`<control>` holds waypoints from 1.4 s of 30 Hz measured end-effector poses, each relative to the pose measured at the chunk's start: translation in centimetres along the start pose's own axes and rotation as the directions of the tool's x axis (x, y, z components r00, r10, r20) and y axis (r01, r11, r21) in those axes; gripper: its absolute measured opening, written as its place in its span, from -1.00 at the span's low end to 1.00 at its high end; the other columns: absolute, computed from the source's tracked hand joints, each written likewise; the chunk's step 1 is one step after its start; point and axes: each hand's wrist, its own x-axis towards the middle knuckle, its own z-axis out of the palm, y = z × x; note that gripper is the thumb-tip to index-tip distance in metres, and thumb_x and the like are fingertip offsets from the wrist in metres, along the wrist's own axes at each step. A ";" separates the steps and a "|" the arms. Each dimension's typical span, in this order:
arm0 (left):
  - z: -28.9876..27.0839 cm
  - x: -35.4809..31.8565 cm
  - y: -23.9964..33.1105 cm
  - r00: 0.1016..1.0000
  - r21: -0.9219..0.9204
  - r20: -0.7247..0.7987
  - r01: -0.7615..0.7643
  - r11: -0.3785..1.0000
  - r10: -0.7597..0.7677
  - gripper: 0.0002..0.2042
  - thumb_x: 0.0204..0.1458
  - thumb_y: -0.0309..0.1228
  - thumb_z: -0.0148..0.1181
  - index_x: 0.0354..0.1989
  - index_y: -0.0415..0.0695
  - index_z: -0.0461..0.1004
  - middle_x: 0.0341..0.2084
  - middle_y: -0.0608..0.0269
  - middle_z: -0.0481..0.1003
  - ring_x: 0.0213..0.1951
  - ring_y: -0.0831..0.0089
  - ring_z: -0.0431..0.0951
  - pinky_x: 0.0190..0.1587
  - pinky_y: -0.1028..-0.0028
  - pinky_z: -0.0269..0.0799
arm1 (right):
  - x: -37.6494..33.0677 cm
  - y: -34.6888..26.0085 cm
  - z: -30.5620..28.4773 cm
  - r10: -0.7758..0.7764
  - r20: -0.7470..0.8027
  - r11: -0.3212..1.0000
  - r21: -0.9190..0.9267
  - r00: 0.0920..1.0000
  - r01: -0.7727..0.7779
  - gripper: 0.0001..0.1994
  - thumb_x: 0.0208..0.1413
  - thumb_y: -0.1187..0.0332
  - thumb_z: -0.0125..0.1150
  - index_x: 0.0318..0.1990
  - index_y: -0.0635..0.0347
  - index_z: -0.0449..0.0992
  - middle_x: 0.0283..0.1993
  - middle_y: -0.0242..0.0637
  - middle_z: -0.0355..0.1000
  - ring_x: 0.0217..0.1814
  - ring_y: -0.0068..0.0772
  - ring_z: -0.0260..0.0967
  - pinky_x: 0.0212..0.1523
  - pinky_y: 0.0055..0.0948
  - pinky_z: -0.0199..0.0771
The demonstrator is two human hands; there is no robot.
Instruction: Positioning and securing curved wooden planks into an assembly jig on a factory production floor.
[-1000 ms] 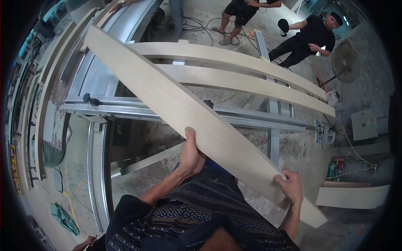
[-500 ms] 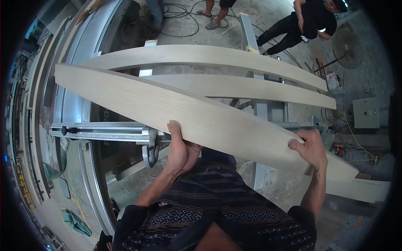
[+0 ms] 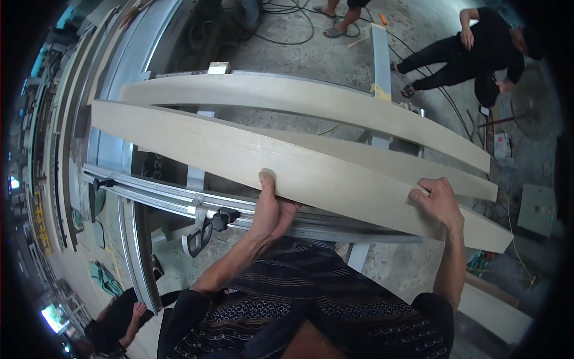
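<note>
1. Gripping the pale wooden board [image 3: 335, 185], both hands are working its near edge, just beyond the scaled metal rail [image 3: 149, 186]; whether board and rail are touching, I cannot tell.
2. Left hand [image 3: 272, 212] now: it is closing on the board above the rail's middle, thumb pressing the upper face, fingers curling under and mostly hiding; this hand and wrist are covering a stretch of the rail.
3. Right hand [image 3: 439, 200], over beyond the rail's right end: it is gripping too, thumb and bent knuckles showing, the other fingertips disappearing from sight.
4. Farther beyond the rail, a second board [image 3: 388, 160] is lying largely hidden behind the held one; past that, a third board [image 3: 299, 93] is showing nearly whole.
5. On the rail's left half, a dark knob [image 3: 224, 219] is sitting beside a hooked stop [image 3: 191, 242].
6. Far beyond the rail, a person in black [image 3: 454, 57] is standing, and another's legs [image 3: 344, 21] are being cut off by the frame.
7. Right of the rail, a round fan [image 3: 532, 110] is blurring into the dark rim, its details unreadable.
</note>
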 end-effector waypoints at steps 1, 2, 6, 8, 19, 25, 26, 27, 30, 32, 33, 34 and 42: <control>-0.1 0.6 -0.2 1.000 0.016 0.000 0.002 1.000 -0.002 -0.31 0.37 0.16 -0.38 0.44 -0.14 0.02 0.34 0.06 0.23 0.35 0.16 0.27 0.36 0.07 0.22 | 0.9 0.8 0.1 -0.003 0.031 0.997 -0.083 1.000 0.005 -0.57 0.04 0.09 0.26 -0.48 0.41 0.47 -0.58 0.04 0.31 -0.57 -0.16 0.27 -0.43 -0.26 0.32; -0.6 1.3 -0.6 0.999 -0.022 -0.036 0.004 1.000 -0.004 -0.32 0.38 0.12 -0.31 0.41 -0.22 0.06 0.33 0.02 0.25 0.33 0.15 0.28 0.34 0.08 0.25 | 1.9 1.6 0.4 -0.040 0.035 0.995 -0.086 0.999 0.043 -0.57 0.04 0.09 0.26 -0.48 0.41 0.47 -0.58 0.04 0.31 -0.57 -0.16 0.27 -0.43 -0.26 0.32; -1.8 4.0 -2.0 0.997 -0.061 -0.058 0.048 0.997 -0.052 -0.34 0.37 0.02 -0.11 0.35 -0.38 0.13 0.30 -0.03 0.28 0.32 0.18 0.30 0.37 0.08 0.23 | 4.4 3.7 2.1 -0.015 0.021 0.998 0.066 1.000 0.014 -0.73 0.06 0.27 0.16 -0.42 0.38 0.54 -0.54 0.00 0.42 -0.52 -0.28 0.36 -0.35 -0.31 0.40; -1.8 5.1 -2.1 0.997 -0.037 -0.059 0.047 0.998 -0.049 -0.36 0.39 0.02 -0.17 0.38 -0.31 0.10 0.33 0.01 0.25 0.34 0.19 0.28 0.38 0.07 0.21 | 5.8 5.0 2.8 -0.011 0.029 0.999 0.046 1.000 0.010 -0.76 0.06 0.32 0.13 -0.40 0.38 0.56 -0.52 -0.01 0.44 -0.49 -0.33 0.38 -0.33 -0.34 0.42; -2.7 10.3 -2.9 0.983 0.098 -0.175 0.077 0.992 -0.060 -0.38 0.39 0.01 -0.13 0.40 -0.23 0.09 0.29 0.05 0.30 0.29 0.18 0.36 0.37 0.09 0.22 | 12.4 6.1 3.4 0.031 0.018 0.998 0.047 0.999 -0.032 -0.68 0.06 0.22 0.08 -0.41 0.41 0.42 -0.59 0.02 0.25 -0.57 -0.34 0.21 -0.42 -0.26 0.29; -3.0 14.4 -2.8 0.971 0.225 -0.224 0.138 0.964 -0.087 -0.27 0.26 0.18 0.02 0.30 -0.26 0.25 0.18 0.06 0.42 0.13 0.25 0.50 0.20 0.13 0.40 | 16.8 7.5 3.4 0.074 0.050 0.994 0.076 0.996 -0.078 -0.53 0.21 0.10 0.06 -0.47 0.46 0.31 -0.64 -0.15 0.06 -0.53 -0.49 0.04 -0.47 -0.26 0.16; -2.5 15.0 -2.5 0.969 0.275 -0.234 0.139 0.951 -0.074 -0.26 0.25 0.20 0.01 0.26 -0.30 0.28 0.11 0.02 0.46 0.03 0.27 0.55 0.09 0.21 0.52 | 17.5 7.9 3.4 0.058 0.048 0.996 0.070 0.997 -0.061 -0.53 0.21 0.10 0.06 -0.47 0.46 0.31 -0.64 -0.15 0.06 -0.53 -0.49 0.04 -0.47 -0.26 0.16; -2.3 15.9 -2.2 0.971 0.271 -0.233 0.123 0.955 -0.059 -0.26 0.25 0.20 0.01 0.26 -0.30 0.28 0.11 0.02 0.46 0.03 0.27 0.55 0.09 0.21 0.52 | 18.3 8.5 3.5 0.065 0.030 0.996 0.064 0.997 -0.067 -0.49 0.23 0.07 0.05 -0.47 0.47 0.30 -0.64 -0.18 0.04 -0.52 -0.49 0.03 -0.47 -0.25 0.15; -2.0 18.4 -2.7 0.962 0.304 -0.274 0.097 0.948 -0.011 -0.26 0.24 0.21 0.00 0.16 -0.35 0.35 -0.06 0.02 0.53 -0.07 0.26 0.59 -0.05 0.28 0.61 | 20.7 9.5 3.4 0.065 0.001 0.997 0.050 0.998 -0.065 -0.46 0.25 0.04 0.05 -0.48 0.48 0.27 -0.64 -0.22 0.01 -0.52 -0.48 0.02 -0.48 -0.24 0.12; -1.5 19.1 -1.9 0.962 0.343 -0.273 0.102 0.934 -0.005 -0.26 0.23 0.22 0.01 0.11 -0.37 0.39 -0.09 0.02 0.54 -0.13 0.26 0.61 -0.10 0.30 0.63 | 22.2 10.5 3.5 0.068 -0.010 0.997 0.042 0.998 -0.067 -0.47 0.24 0.04 0.06 -0.48 0.47 0.26 -0.64 -0.23 0.00 -0.52 -0.48 0.02 -0.48 -0.22 0.11; -1.2 19.5 -1.6 0.963 0.389 -0.269 0.105 0.915 0.004 -0.26 0.22 0.24 0.01 0.05 -0.38 0.42 -0.13 0.01 0.55 -0.18 0.26 0.62 -0.15 0.32 0.65 | 22.9 11.0 3.7 0.040 -0.048 0.999 0.039 0.998 -0.038 -0.47 0.24 0.05 0.07 -0.49 0.45 0.24 -0.64 -0.26 0.00 -0.51 -0.49 0.03 -0.47 -0.22 0.11; -1.3 20.1 -1.8 0.943 0.389 -0.330 0.092 0.917 0.046 -0.25 0.21 0.27 0.00 -0.09 -0.38 0.51 -0.28 0.02 0.58 -0.36 0.29 0.62 -0.35 0.36 0.63 | 23.8 11.0 3.7 0.002 -0.077 1.000 0.031 0.997 0.000 -0.48 0.24 0.05 0.08 -0.49 0.43 0.22 -0.63 -0.28 -0.01 -0.50 -0.49 0.03 -0.47 -0.22 0.10; -0.8 21.7 0.1 0.955 0.563 -0.291 0.117 0.818 0.064 -0.22 0.21 0.28 -0.05 -0.28 -0.43 0.55 -0.52 0.04 0.56 -0.58 0.34 0.54 -0.57 0.38 0.51 | 27.6 13.3 3.4 0.009 -0.012 0.996 0.094 1.000 -0.008 -0.53 0.24 0.08 0.08 -0.44 0.40 0.22 -0.55 -0.32 0.04 -0.43 -0.50 0.04 -0.42 -0.26 0.14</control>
